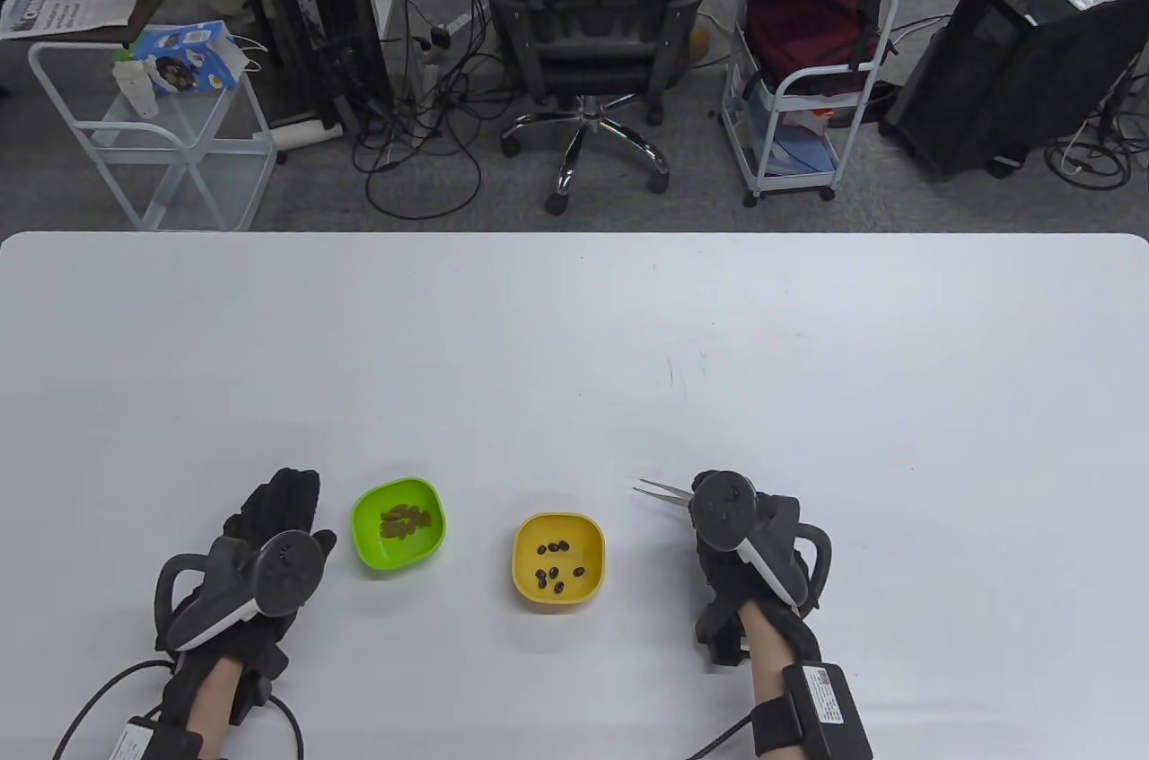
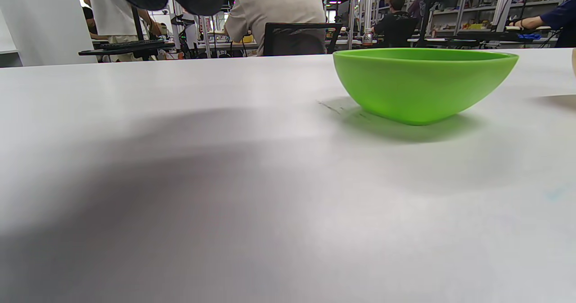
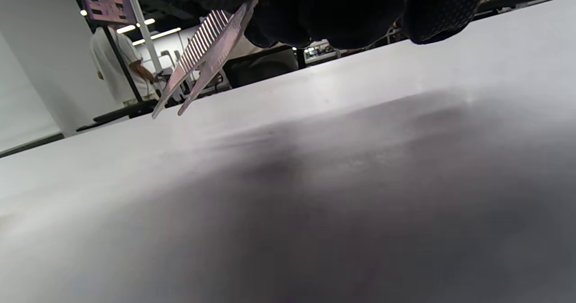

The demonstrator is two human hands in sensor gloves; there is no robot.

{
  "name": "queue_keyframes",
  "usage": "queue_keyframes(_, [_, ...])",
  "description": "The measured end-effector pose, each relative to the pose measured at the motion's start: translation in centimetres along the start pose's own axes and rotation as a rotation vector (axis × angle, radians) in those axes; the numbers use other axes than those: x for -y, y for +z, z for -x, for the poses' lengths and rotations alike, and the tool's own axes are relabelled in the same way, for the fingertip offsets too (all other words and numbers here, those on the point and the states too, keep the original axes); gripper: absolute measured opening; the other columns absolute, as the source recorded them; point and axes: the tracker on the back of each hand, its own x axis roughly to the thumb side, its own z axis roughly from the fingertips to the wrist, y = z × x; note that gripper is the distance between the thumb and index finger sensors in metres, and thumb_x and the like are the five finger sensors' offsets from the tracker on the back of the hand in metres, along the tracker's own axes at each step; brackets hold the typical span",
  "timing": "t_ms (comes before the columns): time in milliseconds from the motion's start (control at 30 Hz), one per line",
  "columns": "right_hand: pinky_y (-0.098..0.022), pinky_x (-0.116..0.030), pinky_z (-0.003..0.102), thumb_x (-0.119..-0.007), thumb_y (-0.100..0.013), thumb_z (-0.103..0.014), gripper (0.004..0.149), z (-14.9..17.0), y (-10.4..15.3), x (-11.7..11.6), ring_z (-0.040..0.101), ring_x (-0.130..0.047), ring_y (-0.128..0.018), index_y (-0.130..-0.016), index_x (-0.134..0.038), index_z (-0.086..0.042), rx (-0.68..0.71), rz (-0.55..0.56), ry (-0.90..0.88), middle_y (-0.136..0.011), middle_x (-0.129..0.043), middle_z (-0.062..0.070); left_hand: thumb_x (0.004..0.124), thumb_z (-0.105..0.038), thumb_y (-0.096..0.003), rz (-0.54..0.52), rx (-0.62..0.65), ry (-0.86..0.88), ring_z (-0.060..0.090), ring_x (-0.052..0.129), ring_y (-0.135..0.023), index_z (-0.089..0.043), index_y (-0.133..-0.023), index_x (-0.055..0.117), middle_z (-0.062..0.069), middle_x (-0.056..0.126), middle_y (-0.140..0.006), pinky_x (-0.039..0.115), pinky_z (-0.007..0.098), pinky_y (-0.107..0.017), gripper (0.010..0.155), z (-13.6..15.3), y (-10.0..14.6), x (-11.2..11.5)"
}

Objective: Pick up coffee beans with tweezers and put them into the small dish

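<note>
- White, matte tabletop (image 1: pixel 574 329) is shown filling the lower part of the table view; an office chair, carts and cables are seen on the floor beyond its far edge.
- Two small dishes are set near the front edge, between the hands: a green plastic dish (image 1: pixel 399 524) on the left holding a cluster of coffee beans (image 1: pixel 406 519), and a yellow plastic dish (image 1: pixel 558 561) holding scattered dark beans (image 1: pixel 558 570). Which dish is source and which target cannot be told.
- Slim metal tweezers (image 1: pixel 662 491) are gripped by the right hand (image 1: pixel 745 545), tips slightly parted and empty, pointed left and held clear of the tabletop, just right of the yellow dish; this placement is judged to keep the reach short.
- Beside the green dish, the left hand (image 1: pixel 260 554) is laid palm down with fingers extended, holding nothing, probably ready to steady that dish.
- Ample bare surface is left behind and beside both dishes; only the near edge, where the wrists enter, is crowded.
</note>
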Motion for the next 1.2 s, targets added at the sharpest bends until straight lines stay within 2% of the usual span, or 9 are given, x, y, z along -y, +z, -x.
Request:
queue_keyframes(233, [-0.073, -0.062, 0.062, -0.061, -0.051, -0.030, 0.046, 0.6, -0.5, -1.1, 0.023, -0.086, -0.060, -0.095, -0.061, -0.016, -0.026, -0.058, -0.004, -0.078, -0.080, 0.003, 0.043, -0.037, -0.0615, 0.005, -0.006, 0.003, 0.056, 0.058, -0.112, 0.002, -0.120, 0.028, 0.031, 0.037, -0.126, 0.058, 0.068, -0.075, 0.071, 0.1, 0.0, -0.1])
queue_keyframes(300, [-0.074, -0.063, 0.061, -0.063, -0.051, -0.030, 0.047, 0.4, -0.5, -1.2, 0.023, -0.089, -0.060, -0.095, -0.063, -0.016, -0.029, -0.057, 0.060, -0.078, -0.082, 0.000, 0.043, -0.037, -0.0615, 0.005, -0.007, 0.005, 0.056, 0.058, -0.112, 0.002, -0.120, 0.028, 0.031, 0.037, -0.126, 0.058, 0.068, -0.075, 0.072, 0.1, 0.0, -0.1])
queue_keyframes(400, [-0.073, -0.067, 0.057, -0.068, -0.048, -0.033, 0.046, -0.3, -0.4, -1.2, 0.019, -0.095, -0.060, -0.092, -0.069, -0.021, -0.019, -0.038, 0.259, -0.076, -0.089, -0.002, 0.045, -0.039, -0.0612, 0.008, -0.007, 0.006, 0.057, 0.058, -0.112, 0.002, -0.120, 0.028, 0.031, 0.037, -0.126, 0.058, 0.068, -0.075, 0.073, 0.1, 0.0, -0.1])
queue_keyframes(533, [-0.072, -0.067, 0.058, -0.070, -0.046, -0.034, 0.045, -0.9, -0.3, -1.4, 0.021, -0.095, -0.062, -0.090, -0.072, -0.022, -0.016, -0.044, 0.342, -0.076, -0.090, -0.003, 0.045, -0.039, -0.0611, 0.006, -0.005, 0.005, 0.056, 0.058, -0.112, 0.002, -0.120, 0.028, 0.031, 0.037, -0.126, 0.058, 0.068, -0.075, 0.074, 0.1, 0.0, -0.1])
queue_keyframes(1200, [-0.073, -0.064, 0.060, -0.072, -0.047, -0.036, 0.045, -1.5, -0.4, -1.6, 0.025, -0.090, -0.064, -0.090, -0.068, -0.026, -0.025, -0.089, 0.399, -0.079, -0.083, -0.001, 0.045, -0.040, -0.0609, 0.000, 0.001, 0.016, 0.057, 0.058, -0.112, 0.001, -0.120, 0.027, 0.030, 0.036, -0.126, 0.058, 0.068, -0.075, 0.074, 0.2, 0.0, -0.2])
